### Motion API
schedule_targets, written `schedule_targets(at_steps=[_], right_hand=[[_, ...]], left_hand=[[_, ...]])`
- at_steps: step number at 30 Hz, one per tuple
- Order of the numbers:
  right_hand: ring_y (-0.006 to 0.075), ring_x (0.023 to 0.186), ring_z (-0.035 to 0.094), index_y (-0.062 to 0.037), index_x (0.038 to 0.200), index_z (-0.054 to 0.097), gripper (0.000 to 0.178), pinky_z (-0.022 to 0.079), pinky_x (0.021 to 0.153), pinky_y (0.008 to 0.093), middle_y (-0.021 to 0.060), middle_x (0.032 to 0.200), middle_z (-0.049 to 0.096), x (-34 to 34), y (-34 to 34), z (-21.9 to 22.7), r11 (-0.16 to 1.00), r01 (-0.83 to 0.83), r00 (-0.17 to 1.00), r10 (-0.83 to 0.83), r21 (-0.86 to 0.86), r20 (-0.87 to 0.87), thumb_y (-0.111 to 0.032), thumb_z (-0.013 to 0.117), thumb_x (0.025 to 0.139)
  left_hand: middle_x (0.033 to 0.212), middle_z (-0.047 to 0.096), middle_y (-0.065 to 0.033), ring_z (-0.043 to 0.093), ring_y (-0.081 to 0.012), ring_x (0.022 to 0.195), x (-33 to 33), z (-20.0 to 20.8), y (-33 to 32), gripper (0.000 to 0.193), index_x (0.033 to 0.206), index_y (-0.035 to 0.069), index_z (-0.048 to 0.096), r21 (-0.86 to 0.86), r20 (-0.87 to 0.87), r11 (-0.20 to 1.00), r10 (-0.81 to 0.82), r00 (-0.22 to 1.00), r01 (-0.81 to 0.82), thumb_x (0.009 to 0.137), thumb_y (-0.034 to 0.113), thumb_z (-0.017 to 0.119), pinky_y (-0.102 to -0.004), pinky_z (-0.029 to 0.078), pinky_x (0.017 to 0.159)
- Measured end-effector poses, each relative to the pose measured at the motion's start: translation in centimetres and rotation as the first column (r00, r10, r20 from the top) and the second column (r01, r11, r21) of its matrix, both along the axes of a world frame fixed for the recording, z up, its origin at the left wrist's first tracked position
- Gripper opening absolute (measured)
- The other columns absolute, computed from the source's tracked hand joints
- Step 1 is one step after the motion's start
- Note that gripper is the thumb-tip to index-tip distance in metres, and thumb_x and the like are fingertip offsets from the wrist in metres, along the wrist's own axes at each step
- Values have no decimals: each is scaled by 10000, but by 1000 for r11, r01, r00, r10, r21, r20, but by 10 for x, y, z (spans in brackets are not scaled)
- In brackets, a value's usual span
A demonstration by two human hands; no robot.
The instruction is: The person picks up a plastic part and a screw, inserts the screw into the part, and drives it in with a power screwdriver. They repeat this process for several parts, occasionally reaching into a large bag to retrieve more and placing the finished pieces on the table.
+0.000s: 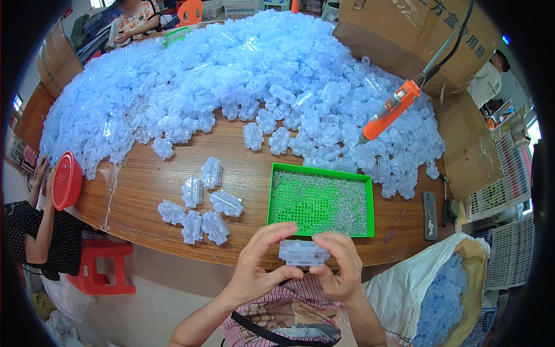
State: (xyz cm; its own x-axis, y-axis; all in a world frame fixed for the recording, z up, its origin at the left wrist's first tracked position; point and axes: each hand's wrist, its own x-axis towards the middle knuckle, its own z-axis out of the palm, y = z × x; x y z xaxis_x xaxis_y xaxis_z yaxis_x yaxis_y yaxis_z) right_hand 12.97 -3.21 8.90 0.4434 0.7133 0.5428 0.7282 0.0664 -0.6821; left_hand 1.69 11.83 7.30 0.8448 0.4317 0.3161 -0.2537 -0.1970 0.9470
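In front of my body, a see-through plastic housing [303, 253] is held level between both hands. My left hand [260, 260] pinches its left end, thumb below and fingers above. At the other end, my right hand [342, 266] grips it the same way. Just beyond lies a green perforated tray [370, 199] with many small metal screws [350, 208], heaped mostly to its right. To the left, several similar plastic housings [192, 226] sit in a loose group on the wooden table [139, 199].
A large pile of bluish plastic parts [231, 69] covers the table's far side. An orange electric screwdriver [390, 113] hangs at the right. A screwdriver [395, 226] and phone [429, 215] lie beside the tray. A white sack [399, 289] stands lower right; another person holds a red basin [67, 180].
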Motion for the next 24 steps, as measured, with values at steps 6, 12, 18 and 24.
schedule_targets(at_steps=[6,12,18,24], right_hand=[[295,924,599,17,1111,557,417,497,778,354,166,1036,602,-3,0,-7,1000,0,999,1,14,-53,-248,685,816],[276,873,620,12,1069,578,384,505,750,333,152,975,628,-9,1,-3,999,37,996,-35,23,-88,-251,689,812],[274,885,614,10,1083,579,383,498,758,330,149,993,626,-14,7,-15,999,43,987,-43,-4,-156,-232,696,811],[273,968,563,6,1214,492,506,457,811,373,180,1064,592,-15,1,26,998,55,952,-48,12,-302,-252,671,817]], left_hand=[[1019,655,-96,613,-259,950,-4,1,1,415,1062,35,626,134,-1,991,27,1000,-27,692,137,783,-346,483,832],[1019,650,-106,615,-249,941,-9,-6,-6,380,1053,26,624,-22,-20,999,28,999,-29,712,113,768,-337,485,823],[1051,624,-114,611,-237,965,-13,-14,-4,380,1077,17,606,-147,-51,987,51,997,-58,735,94,751,-325,498,812],[1019,587,-183,605,-310,875,-22,15,29,401,1184,9,514,224,-441,974,137,887,-39,859,215,626,-378,496,701]])
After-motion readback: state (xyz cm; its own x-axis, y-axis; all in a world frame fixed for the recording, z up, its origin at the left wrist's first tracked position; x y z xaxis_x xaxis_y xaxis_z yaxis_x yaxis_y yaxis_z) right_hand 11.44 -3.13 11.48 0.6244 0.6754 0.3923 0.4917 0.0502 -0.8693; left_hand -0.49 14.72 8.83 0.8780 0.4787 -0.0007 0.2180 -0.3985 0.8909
